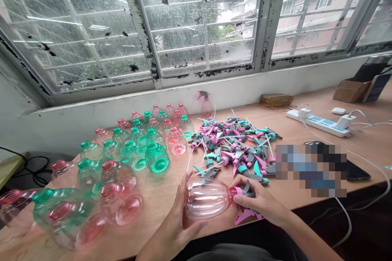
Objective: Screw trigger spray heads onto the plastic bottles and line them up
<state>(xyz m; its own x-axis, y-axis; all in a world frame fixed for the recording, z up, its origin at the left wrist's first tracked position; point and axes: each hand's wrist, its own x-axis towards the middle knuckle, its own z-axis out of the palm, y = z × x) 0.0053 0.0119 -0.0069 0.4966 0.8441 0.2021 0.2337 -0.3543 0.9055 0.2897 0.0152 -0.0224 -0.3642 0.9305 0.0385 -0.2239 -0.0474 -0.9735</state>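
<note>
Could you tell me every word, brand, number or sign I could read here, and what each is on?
None can be read anywhere in this picture.
Power strip with blue panels: any print is too small and blurred to read.
Black phone: partly pixelated over, nothing readable.
Held pink bottle: no lettering shows.

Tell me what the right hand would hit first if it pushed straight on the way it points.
Past the pink collar at its fingertips, the right hand would probably meet the pink bottle first, with the left hand behind it; exact depth is unclear.
</note>
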